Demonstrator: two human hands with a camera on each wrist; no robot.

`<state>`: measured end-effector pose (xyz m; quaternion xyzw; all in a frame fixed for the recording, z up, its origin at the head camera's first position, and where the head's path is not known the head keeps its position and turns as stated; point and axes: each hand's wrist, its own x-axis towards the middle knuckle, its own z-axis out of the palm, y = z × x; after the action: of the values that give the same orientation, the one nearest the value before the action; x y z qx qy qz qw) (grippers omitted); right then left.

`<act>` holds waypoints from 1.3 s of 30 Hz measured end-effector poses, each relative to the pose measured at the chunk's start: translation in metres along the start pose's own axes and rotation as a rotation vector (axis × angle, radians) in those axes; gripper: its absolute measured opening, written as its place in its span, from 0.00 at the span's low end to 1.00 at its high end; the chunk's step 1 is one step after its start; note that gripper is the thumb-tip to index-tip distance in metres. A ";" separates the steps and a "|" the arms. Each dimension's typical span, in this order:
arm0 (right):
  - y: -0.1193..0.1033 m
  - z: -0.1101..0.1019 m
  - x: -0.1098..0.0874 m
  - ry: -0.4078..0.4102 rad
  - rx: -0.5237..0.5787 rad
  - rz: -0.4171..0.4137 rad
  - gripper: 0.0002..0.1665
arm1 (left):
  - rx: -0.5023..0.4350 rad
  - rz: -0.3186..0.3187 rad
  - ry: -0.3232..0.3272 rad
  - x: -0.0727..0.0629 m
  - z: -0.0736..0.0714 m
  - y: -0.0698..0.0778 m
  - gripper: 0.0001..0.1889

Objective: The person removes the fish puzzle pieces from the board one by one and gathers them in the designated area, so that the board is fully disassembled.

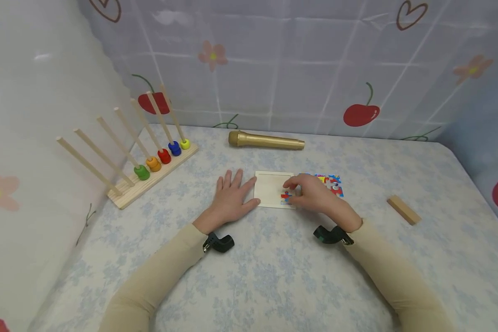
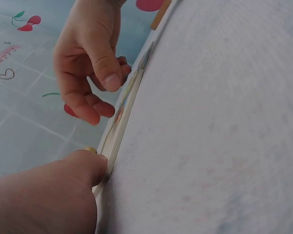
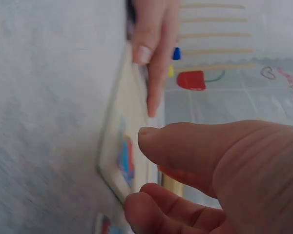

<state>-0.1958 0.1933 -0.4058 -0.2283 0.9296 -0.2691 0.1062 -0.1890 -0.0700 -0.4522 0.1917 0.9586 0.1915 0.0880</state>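
Observation:
A pale wooden puzzle tray lies flat on the table. One red and blue jigsaw piece sits in its lower right part. With fingers spread, my left hand rests on the table, thumb and forefinger at the tray's left edge. My right hand hovers above the tray's right side. Its thumb and bent fingers stand apart with nothing between them, as the right wrist view shows near the jigsaw piece. More colourful jigsaw pieces lie to the tray's right, partly hidden behind that hand.
Toward the back lies a gold microphone. At the left stands a wooden peg rack with tall rods and coloured beads. A small wooden block is to the right. A patterned curtain hangs behind the table.

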 end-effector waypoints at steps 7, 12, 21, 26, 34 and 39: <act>-0.005 0.013 0.002 -0.018 -0.056 0.019 0.20 | 0.008 -0.002 -0.006 0.000 0.000 0.001 0.36; -0.009 0.014 0.001 -0.023 -0.080 0.015 0.17 | -0.008 0.005 0.011 -0.001 -0.002 0.001 0.36; -0.011 0.015 0.000 -0.020 -0.099 -0.011 0.15 | -0.009 0.004 0.011 0.000 -0.001 0.000 0.36; -0.009 0.017 0.001 -0.030 -0.092 0.011 0.14 | -0.011 0.003 0.014 0.000 -0.001 0.000 0.36; -0.009 0.017 0.002 -0.036 -0.076 0.023 0.14 | -0.005 -0.002 0.006 0.000 0.000 -0.001 0.36; -0.008 0.017 0.002 -0.029 -0.069 0.028 0.15 | -0.006 0.005 0.016 0.000 0.000 0.000 0.36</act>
<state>-0.1891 0.1790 -0.4156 -0.2229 0.9397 -0.2323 0.1154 -0.1886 -0.0700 -0.4520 0.1926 0.9581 0.1961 0.0805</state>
